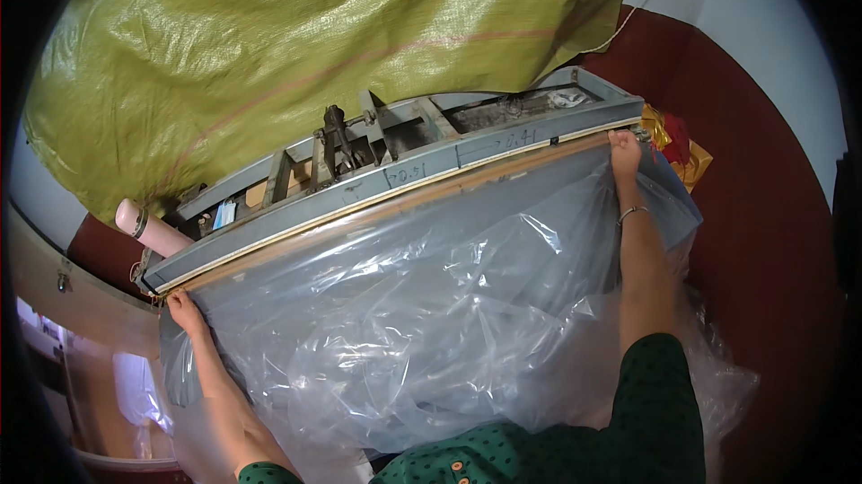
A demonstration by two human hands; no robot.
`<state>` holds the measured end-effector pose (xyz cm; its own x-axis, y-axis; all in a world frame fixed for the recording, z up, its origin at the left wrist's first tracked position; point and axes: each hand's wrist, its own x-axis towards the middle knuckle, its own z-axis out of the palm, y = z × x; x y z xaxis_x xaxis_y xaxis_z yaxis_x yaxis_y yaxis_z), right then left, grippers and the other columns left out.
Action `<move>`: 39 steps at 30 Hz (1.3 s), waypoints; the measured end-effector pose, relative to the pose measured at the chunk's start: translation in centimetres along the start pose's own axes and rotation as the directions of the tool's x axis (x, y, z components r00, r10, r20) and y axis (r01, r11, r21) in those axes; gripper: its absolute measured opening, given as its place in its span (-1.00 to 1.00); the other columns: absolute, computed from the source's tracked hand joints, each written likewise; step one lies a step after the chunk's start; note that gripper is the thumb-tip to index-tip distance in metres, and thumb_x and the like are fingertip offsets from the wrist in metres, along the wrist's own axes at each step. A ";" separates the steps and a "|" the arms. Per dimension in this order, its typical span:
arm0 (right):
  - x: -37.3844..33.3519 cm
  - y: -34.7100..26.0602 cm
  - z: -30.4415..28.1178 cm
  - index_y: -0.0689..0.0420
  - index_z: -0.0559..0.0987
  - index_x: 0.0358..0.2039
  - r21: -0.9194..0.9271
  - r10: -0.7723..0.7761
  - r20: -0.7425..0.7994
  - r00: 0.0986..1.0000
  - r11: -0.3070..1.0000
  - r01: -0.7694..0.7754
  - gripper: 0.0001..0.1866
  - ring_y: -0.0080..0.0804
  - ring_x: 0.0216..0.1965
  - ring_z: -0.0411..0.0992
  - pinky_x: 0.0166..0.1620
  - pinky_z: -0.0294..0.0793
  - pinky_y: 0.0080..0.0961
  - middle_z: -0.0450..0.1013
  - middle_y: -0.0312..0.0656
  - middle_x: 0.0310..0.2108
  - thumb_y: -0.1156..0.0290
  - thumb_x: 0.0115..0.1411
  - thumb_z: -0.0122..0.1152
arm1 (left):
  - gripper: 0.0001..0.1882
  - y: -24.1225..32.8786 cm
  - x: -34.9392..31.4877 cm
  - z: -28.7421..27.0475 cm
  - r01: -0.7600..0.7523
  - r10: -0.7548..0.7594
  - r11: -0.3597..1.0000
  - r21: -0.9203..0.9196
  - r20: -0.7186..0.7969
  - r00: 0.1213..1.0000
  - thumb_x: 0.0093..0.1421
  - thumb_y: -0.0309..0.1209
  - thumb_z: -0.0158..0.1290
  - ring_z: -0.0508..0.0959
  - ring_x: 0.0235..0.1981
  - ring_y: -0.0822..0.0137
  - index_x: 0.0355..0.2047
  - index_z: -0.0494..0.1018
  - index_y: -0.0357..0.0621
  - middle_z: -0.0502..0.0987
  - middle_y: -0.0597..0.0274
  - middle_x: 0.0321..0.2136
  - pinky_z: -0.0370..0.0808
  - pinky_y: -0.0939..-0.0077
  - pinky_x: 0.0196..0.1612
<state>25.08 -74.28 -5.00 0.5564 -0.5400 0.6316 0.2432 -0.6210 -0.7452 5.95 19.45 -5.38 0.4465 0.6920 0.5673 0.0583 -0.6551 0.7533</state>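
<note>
A wide sheet of clear plastic film (404, 322) spreads from a long grey metal frame (431, 163) down to my lap, wrinkled and shiny. My left hand (184, 312) pinches the film's upper left corner, close to the frame's left end. At the frame's right end, my right hand (625, 158) is closed on the film's upper right part, where folds gather beneath it. Between the hands, the film's upper edge runs along a pale strip on the frame's front; I cannot tell whether it goes under that strip.
Behind the frame hangs a large yellow-green woven plastic sheet (296, 44). A pink bottle (153, 228) leans at the frame's left end. Dark metal linkage (339, 138) stands inside the frame. Gold and red wrapping (680, 147) lies beyond the right end, near a dark red wall band (763, 215).
</note>
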 end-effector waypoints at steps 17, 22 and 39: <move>-0.2 -1.6 -0.8 0.17 0.39 -0.31 0.079 0.260 -0.030 0.965 0.963 -0.257 -0.84 -0.56 -0.50 0.33 -0.39 0.34 -0.63 0.38 -0.25 -0.47 0.41 0.11 0.06 | -0.80 2.7 -0.9 0.0 0.099 -0.052 0.986 0.136 -0.313 0.948 0.12 -0.43 -0.20 0.43 -0.37 0.18 -0.32 0.27 -0.34 0.41 -0.02 -0.40 0.36 0.38 -0.21; 1.4 1.2 -2.3 0.23 0.36 -0.20 0.042 0.262 0.175 0.949 0.961 -0.273 -0.73 -0.52 -0.41 0.39 -0.26 0.36 -0.63 0.44 -0.21 -0.42 0.39 0.12 0.11 | -0.77 1.6 -0.8 -2.8 -0.061 0.103 0.913 0.402 -0.082 0.991 0.17 -0.36 -0.17 0.45 -0.38 -0.05 -0.33 0.38 -0.29 0.46 -0.06 -0.39 0.37 0.23 -0.22; 4.6 -8.3 -8.1 0.23 0.44 -0.13 -0.193 -0.172 0.258 0.951 0.955 0.225 -0.73 -0.45 -0.18 0.42 -0.12 0.36 -0.59 0.45 -0.15 -0.21 0.46 0.14 0.04 | -0.74 11.8 -8.8 -3.6 -0.256 0.163 0.960 0.115 0.515 0.842 0.14 -0.27 -0.07 0.42 -0.48 -0.10 -0.51 0.32 -0.24 0.42 -0.08 -0.59 0.33 0.20 -0.42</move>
<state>19.19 -76.19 5.80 0.6922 -0.2600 0.6733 0.2043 -0.8241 -0.5283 -0.56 6.70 -0.27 0.8450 0.3192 0.4290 0.0438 -0.8409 0.5394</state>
